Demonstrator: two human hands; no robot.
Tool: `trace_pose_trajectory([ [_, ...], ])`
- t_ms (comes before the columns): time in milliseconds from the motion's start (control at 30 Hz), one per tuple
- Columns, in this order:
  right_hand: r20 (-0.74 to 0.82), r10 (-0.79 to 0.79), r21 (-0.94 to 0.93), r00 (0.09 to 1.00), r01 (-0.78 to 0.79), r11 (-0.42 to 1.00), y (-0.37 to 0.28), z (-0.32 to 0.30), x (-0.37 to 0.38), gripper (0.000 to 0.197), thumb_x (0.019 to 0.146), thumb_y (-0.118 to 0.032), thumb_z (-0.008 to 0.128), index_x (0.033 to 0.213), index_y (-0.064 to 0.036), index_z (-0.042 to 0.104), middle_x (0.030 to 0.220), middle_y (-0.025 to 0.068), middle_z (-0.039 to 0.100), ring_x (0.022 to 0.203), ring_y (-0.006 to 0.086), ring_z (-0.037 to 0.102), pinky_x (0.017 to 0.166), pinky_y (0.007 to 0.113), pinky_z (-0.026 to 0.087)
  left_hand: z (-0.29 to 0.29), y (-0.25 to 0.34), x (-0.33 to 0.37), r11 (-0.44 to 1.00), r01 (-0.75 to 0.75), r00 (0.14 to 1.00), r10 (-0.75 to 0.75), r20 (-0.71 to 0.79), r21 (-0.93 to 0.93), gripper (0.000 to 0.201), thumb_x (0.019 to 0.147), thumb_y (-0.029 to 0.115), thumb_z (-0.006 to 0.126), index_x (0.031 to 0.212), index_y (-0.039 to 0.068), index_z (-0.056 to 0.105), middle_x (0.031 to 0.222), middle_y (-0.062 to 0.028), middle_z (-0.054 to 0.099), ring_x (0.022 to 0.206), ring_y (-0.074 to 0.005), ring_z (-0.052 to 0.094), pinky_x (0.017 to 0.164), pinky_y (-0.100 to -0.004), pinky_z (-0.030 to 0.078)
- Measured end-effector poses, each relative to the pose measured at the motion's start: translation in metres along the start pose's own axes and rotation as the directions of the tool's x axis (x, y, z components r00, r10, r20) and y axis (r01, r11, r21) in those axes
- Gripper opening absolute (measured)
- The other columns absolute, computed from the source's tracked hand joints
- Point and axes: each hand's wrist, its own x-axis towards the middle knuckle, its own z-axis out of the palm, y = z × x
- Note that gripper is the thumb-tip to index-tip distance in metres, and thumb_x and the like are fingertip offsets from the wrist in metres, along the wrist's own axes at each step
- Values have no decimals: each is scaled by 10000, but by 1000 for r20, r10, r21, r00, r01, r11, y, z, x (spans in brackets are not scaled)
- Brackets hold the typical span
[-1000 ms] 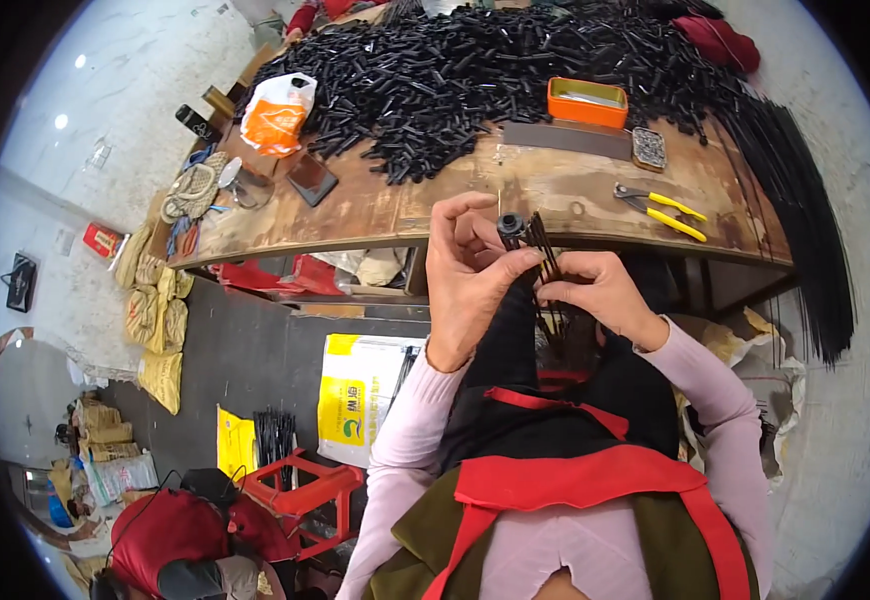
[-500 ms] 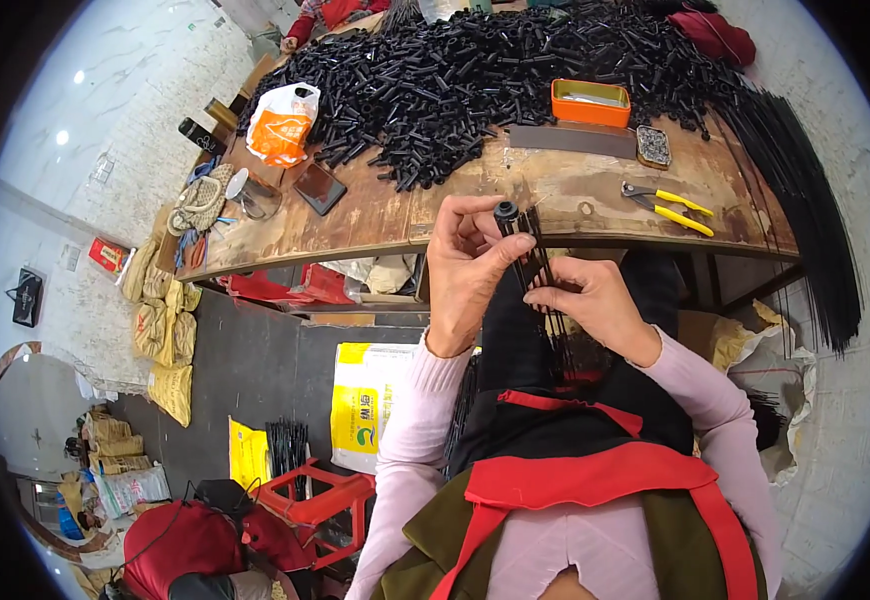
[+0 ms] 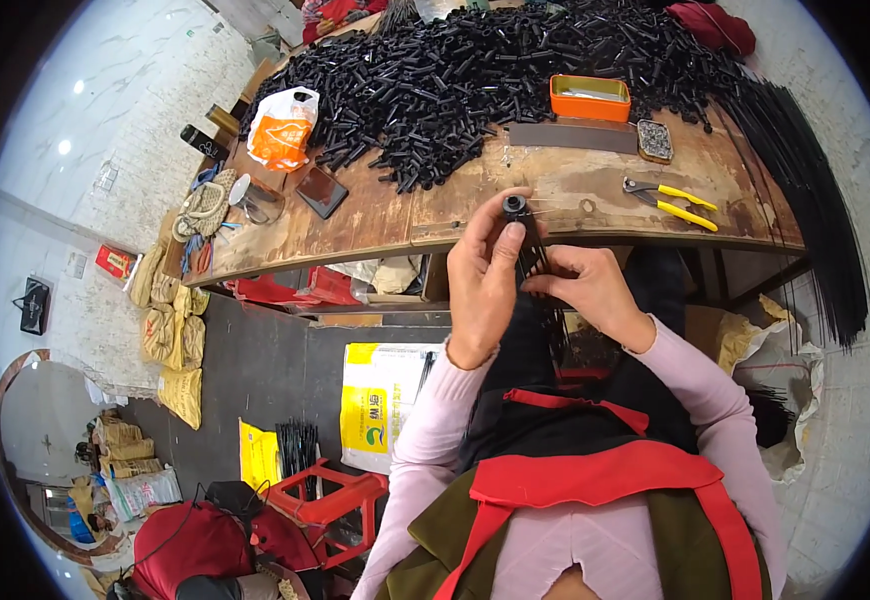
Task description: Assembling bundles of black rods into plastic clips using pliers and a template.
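Observation:
Above my lap, just off the table's front edge, my left hand (image 3: 483, 285) is closed around the top of what looks like a black umbrella frame (image 3: 516, 207). A round hub with a hole in its end pokes up between the thumb and fingers. Thin dark ribs hang from it toward my lap, partly hidden by my hands. Beside it, my right hand (image 3: 600, 290) pinches at the ribs just below the hub with thumb and fingertips. Whatever lies exactly between those fingertips is too small to make out.
Short black tubes (image 3: 425, 110) are heaped across the wooden table (image 3: 375, 228). On it lie yellow-handled pliers (image 3: 671, 203), an orange tin (image 3: 589, 98), a small tray of metal bits (image 3: 655, 141) and a phone (image 3: 321, 191). Long black rods (image 3: 805, 200) hang off the right end.
My left hand has shifted slightly right and turned, bringing the hub's end to face up. The right hand stays close by, its fingers drawn in nearer the hub.

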Motion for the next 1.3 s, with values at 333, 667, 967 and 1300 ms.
trace_pose_trajectory([
  [333,-109,59,69,992,-52,996,18,14,-21,159,875,-154,692,945,-16,725,747,90,694,663,80,612,613,266,471,12,-9,-8,1000,-24,998,23,-52,-17,431,1023,98,466,1436,-14,424,952,-44,604,871,-91,566,790,-227,466],
  [667,-55,43,60,998,-39,997,24,10,-19,176,881,-175,683,925,-9,720,737,84,691,650,105,610,610,270,468,12,-11,-6,1000,1,996,0,-91,8,406,961,53,580,1351,-32,509,921,-24,591,823,-88,565,753,-209,455],
  [967,60,-238,-528,969,233,817,40,-66,-21,154,871,-174,626,848,-25,657,783,130,608,765,322,608,678,406,478,8,-2,10,997,58,998,-55,43,-58,350,950,7,559,1295,-40,524,1039,-58,617,828,-91,574,767,-224,468],
  [1300,33,-345,-853,938,207,480,100,-200,17,403,805,-227,729,1109,-15,570,1098,172,516,1036,358,497,869,410,430,11,-51,28,966,257,891,-239,386,6,196,1017,190,522,1045,-4,508,774,-44,536,719,-136,514,746,-305,468],
])
